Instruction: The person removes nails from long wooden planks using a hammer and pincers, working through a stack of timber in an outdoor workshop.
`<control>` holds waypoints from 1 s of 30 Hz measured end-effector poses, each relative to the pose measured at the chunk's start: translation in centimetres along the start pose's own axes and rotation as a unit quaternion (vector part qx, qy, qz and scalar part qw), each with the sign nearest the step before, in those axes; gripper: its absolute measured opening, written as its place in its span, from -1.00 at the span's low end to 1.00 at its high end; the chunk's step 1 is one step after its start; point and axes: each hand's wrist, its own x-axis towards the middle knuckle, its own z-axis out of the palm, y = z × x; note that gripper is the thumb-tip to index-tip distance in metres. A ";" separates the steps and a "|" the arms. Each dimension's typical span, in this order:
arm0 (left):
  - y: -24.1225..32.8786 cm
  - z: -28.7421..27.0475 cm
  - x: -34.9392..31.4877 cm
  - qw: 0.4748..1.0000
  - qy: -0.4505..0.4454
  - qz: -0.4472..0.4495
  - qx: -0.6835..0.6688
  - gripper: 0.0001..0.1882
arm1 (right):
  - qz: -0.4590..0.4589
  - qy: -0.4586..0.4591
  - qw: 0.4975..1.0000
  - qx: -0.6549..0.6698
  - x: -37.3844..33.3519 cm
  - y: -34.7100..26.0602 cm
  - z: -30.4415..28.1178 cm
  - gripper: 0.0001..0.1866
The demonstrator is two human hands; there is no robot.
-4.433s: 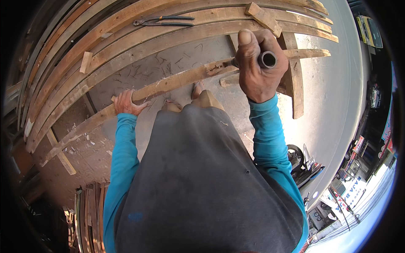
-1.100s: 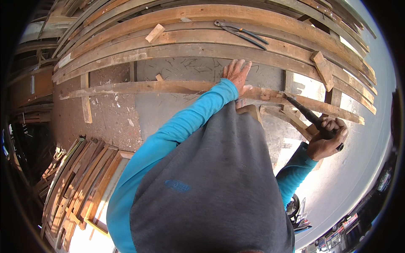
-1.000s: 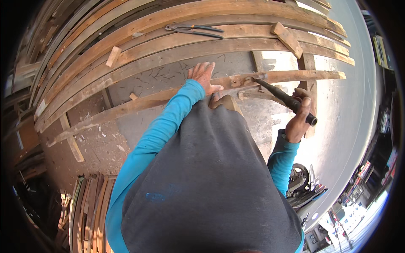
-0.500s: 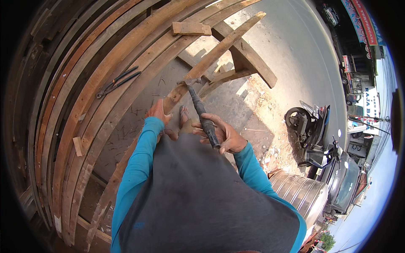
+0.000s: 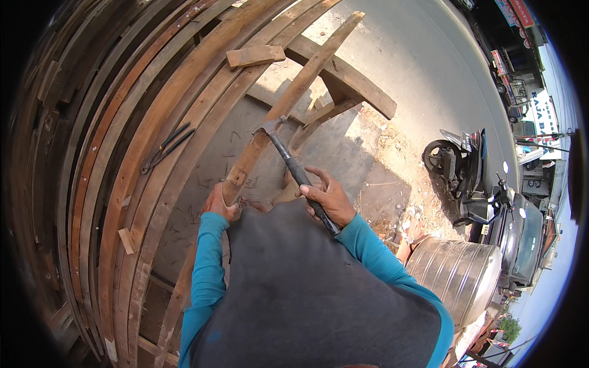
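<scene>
My left hand [image 5: 219, 203] is closed around a long brown plank [image 5: 248, 158], gripping it near my apron. The plank slants away from me, its far part over a wooden trestle [image 5: 359, 86]. In my right hand [image 5: 331, 201] is a hammer [image 5: 291, 161] with a long dark handle, the thumb lying along the grip. Its metal head, with one curved end, is at the plank's upper face; I cannot tell whether they touch. Part of the left fingers is hidden by the plank and the apron.
Long boards [image 5: 162, 116] line the left side. Dark-handled pincers [image 5: 167, 147], a short wood block [image 5: 256, 56] and a small wood scrap [image 5: 127, 240] lie on them. On the right are a ribbed metal drum [image 5: 451, 276], a motorcycle [image 5: 457, 162] and a road [image 5: 442, 55]. Nails are scattered on the ground.
My right hand has moved from a looser hold to a firmer grip on the hammer. My left hand now sits closer to the apron, with more of the plank showing beyond it. The view has shifted.
</scene>
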 end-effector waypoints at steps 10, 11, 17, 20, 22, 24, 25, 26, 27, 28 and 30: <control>-2.5 -3.0 -7.7 0.979 -0.038 -0.140 0.146 0.06 | -0.289 0.021 0.957 -0.027 5.0 -9.3 -10.9 -0.08; 0.1 -3.8 -7.0 0.978 -0.032 -0.143 0.149 0.06 | -0.283 0.003 0.959 0.018 6.2 -11.5 -12.4 -0.11; 17.7 0.4 8.4 0.979 0.161 0.038 0.122 -0.04 | -0.254 0.102 0.958 -0.082 15.3 -19.8 -24.9 -0.65; 28.4 4.6 17.8 0.973 0.168 0.121 0.106 -0.05 | -0.252 0.140 0.953 -0.091 20.1 -21.9 -29.5 -0.74; 33.9 6.4 22.6 0.966 0.182 0.121 0.136 -0.03 | -0.244 0.131 0.961 -0.021 22.7 -24.0 -32.7 -0.78; 35.9 8.1 27.0 0.972 0.170 0.074 0.142 0.00 | -0.220 0.128 0.967 -0.005 25.6 -26.2 -36.0 -0.82; 37.0 8.2 28.4 0.977 0.153 0.032 0.147 0.02 | -0.193 0.126 0.973 -0.026 26.8 -27.2 -37.7 -0.81; 37.8 8.4 29.2 0.976 0.151 0.031 0.152 0.02 | -0.166 0.124 0.977 -0.048 27.8 -28.0 -39.0 -0.81; 38.5 8.6 29.5 0.979 0.124 -0.016 0.163 0.01 | -0.163 0.124 0.977 -0.062 28.4 -28.5 -40.1 -0.80; 39.5 9.0 29.8 0.978 0.098 -0.064 0.170 -0.01 | -0.160 0.123 0.978 -0.061 29.0 -28.9 -40.9 -0.80; 38.8 9.0 30.6 0.981 0.084 -0.075 0.158 -0.07 | -0.205 0.073 0.976 -0.014 30.3 -29.8 -42.4 -0.73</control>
